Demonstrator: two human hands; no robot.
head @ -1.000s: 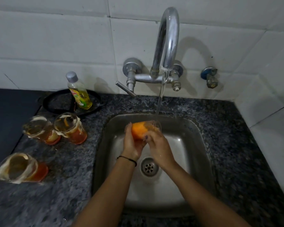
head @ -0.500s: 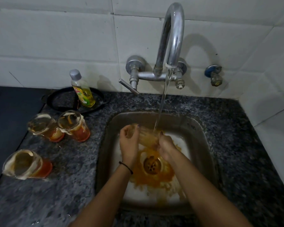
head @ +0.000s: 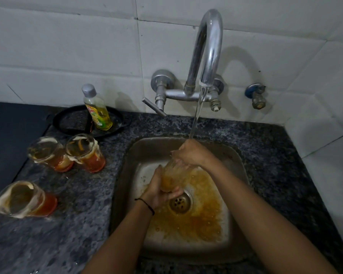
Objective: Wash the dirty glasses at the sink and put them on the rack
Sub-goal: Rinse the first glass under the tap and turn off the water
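While water (head: pixel 196 113) runs, tilted glass (head: pixel 174 175), left grip (head: pixel 159 190) curled under base, right grip (head: pixel 191 153) clasping rim.

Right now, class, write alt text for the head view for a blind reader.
Left hand and right hand grip a dirty glass under the running tap, over a sink stained orange. Three more dirty glasses sit on the counter at left.

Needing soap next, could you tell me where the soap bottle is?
Head view, back left: the soap bottle stands on the black pan, left of the tap.
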